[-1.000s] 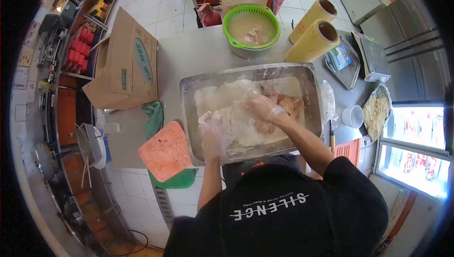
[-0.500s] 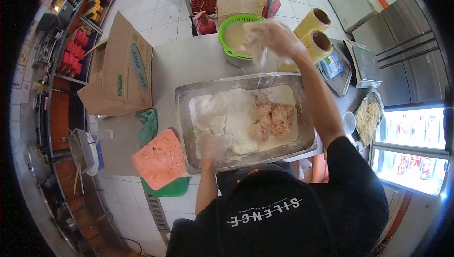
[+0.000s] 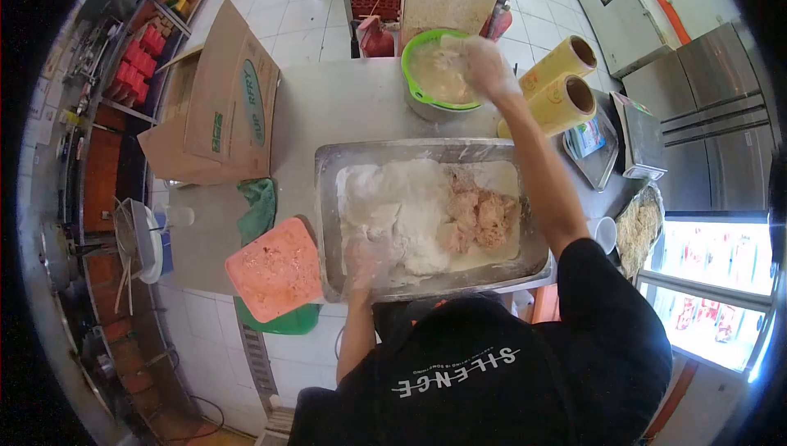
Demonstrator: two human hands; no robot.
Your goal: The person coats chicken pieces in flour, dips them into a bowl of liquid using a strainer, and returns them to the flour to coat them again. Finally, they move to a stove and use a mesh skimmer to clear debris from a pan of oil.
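My right hand (image 3: 489,69), coated pale and blurred, reaches over a green-rimmed colander (image 3: 407,77) holding cloudy, milky liquid. Its fingers are smeared over the liquid; I cannot tell whether they grip anything. My left hand (image 3: 368,259), dusted white, is low in the left part of a large metal tray (image 3: 328,151), at the white flour (image 3: 414,200). Motion and flour obscure its fingers. Lumps of raw, pinkish meat (image 3: 488,218) sit in the right part of the tray, beside the flour.
A cardboard box (image 3: 234,118) and green cloth (image 3: 258,210) are at the left, near a pink tray (image 3: 275,270) overhanging the table's front edge. Film rolls (image 3: 557,106), a scale (image 3: 638,136), a white cup (image 3: 602,234) and a pan of crumbs (image 3: 641,229) stand at the right.
The whole view has shifted slightly. My right hand's fingers are now lower over the liquid, where before the hand was raised at the colander's rim. My left hand stays at the flour.
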